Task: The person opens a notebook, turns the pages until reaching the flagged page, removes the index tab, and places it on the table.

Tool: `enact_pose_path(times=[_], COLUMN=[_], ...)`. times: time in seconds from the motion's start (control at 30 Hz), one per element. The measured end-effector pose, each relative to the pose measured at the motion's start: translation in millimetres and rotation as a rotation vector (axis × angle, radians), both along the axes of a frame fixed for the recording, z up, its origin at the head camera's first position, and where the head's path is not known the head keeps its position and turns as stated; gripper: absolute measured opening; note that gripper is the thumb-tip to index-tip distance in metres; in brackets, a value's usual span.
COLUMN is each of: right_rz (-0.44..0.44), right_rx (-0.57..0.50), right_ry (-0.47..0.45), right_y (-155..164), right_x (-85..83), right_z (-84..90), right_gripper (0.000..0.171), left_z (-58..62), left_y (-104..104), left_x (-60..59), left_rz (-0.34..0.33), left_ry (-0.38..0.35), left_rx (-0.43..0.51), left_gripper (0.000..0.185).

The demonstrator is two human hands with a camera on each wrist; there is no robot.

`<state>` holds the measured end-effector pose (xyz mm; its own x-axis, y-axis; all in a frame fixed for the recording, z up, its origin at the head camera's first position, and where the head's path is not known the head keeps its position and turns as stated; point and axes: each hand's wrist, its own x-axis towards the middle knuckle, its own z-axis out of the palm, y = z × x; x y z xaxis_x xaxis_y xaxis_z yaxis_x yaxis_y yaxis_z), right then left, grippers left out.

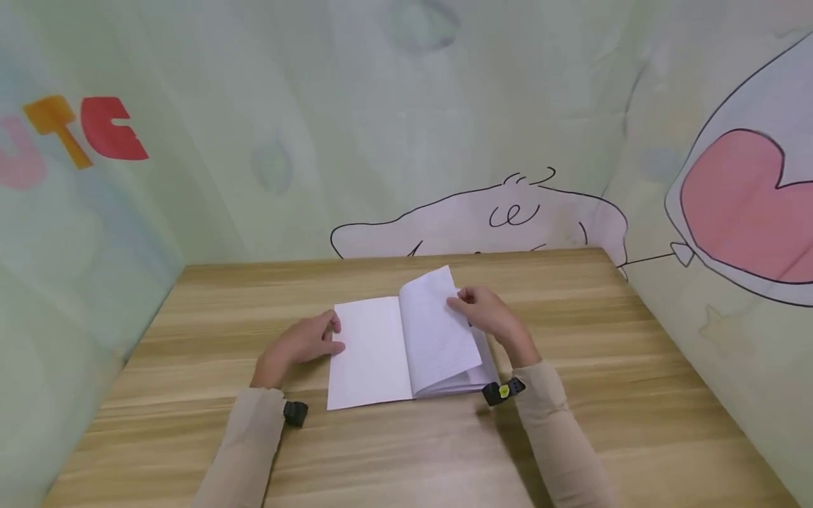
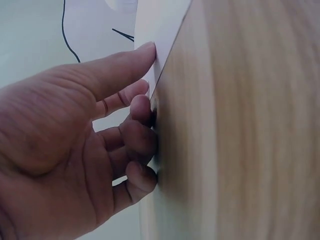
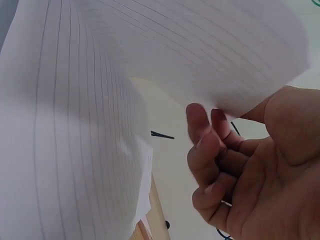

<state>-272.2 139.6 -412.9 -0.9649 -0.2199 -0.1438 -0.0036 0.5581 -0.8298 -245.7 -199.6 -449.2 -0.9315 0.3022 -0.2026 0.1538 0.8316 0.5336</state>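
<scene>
An open lined notebook lies on the wooden table. My left hand rests at the notebook's left edge, thumb on the left page, fingertips curled against the table by the paper's edge. My right hand pinches the outer edge of a right-hand page and holds it lifted and curved. In the right wrist view the lined page arches over the fingers, with more lined pages below.
The table sits in a corner of pale green walls with cartoon drawings, a pink heart shape on the right and coloured letters on the left. Bare wood surrounds the notebook.
</scene>
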Motion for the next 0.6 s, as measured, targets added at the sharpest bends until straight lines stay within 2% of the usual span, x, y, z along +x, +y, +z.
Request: enact_pose_path(times=[0.17, 0.43, 0.6], right_rz=[0.027, 0.05, 0.051], right_rx=[-0.068, -0.254, -0.253], right_ry=[0.029, -0.141, -0.215], right_y=[-4, -12, -18], right_x=[0.4, 5.6, 8.2], right_z=[1.4, 9.2, 5.9], right_gripper=[0.027, 0.024, 0.031], left_z=[1.9, 1.0, -1.5], left_y=[1, 2, 1], left_x=[-0.3, -0.7, -0.1], left_rz=[-0.006, 0.016, 0.013], left_ry=[0.0, -0.028, -0.019], left_rx=[0.005, 0.004, 0.009], left_gripper=[0.031, 0.033, 0.033])
